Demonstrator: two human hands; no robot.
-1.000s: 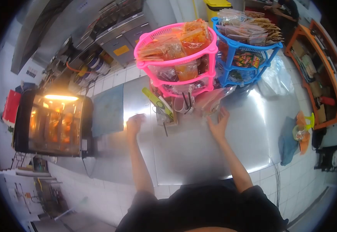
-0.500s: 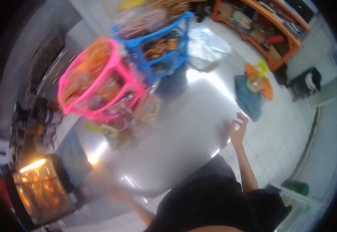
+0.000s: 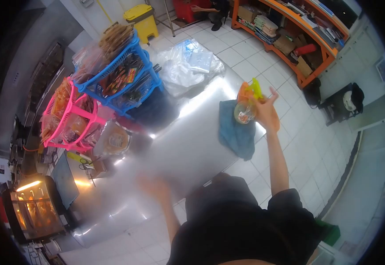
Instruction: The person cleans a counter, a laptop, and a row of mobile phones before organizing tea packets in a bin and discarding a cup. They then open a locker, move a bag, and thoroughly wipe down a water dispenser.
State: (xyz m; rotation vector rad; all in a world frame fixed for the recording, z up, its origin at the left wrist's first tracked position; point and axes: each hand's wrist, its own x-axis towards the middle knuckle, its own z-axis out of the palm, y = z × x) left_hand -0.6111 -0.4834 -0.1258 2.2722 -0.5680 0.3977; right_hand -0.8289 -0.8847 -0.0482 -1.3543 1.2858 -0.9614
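Observation:
My right hand (image 3: 267, 110) is at the right end of the shiny metal table (image 3: 188, 145), fingers apart, one pointing up. Its fingertips are right at the edge of a small clear round container (image 3: 244, 113) with bits of something inside. Behind them is an orange item (image 3: 246, 92) with a yellow-green spray trigger (image 3: 257, 88). A folded blue-grey cloth (image 3: 236, 134) lies under the container and hangs toward the table's near edge. My left hand (image 3: 155, 185) hovers over the near left part of the table, smeared by motion, its fingers indistinct.
A blue tiered basket (image 3: 146, 73) and a pink one (image 3: 71, 110) hold packets at the left. Clear plastic bags (image 3: 188, 62) lie at the far end. A lit glass warmer (image 3: 35, 210) stands left. Beyond are an orange shelf (image 3: 298, 75), a yellow bin (image 3: 141, 22) and another person (image 3: 216, 13).
My view has turned and the baskets sit further left. My right hand has moved up to the small container, its fingers opening from a ring shape. My left hand is still blurred.

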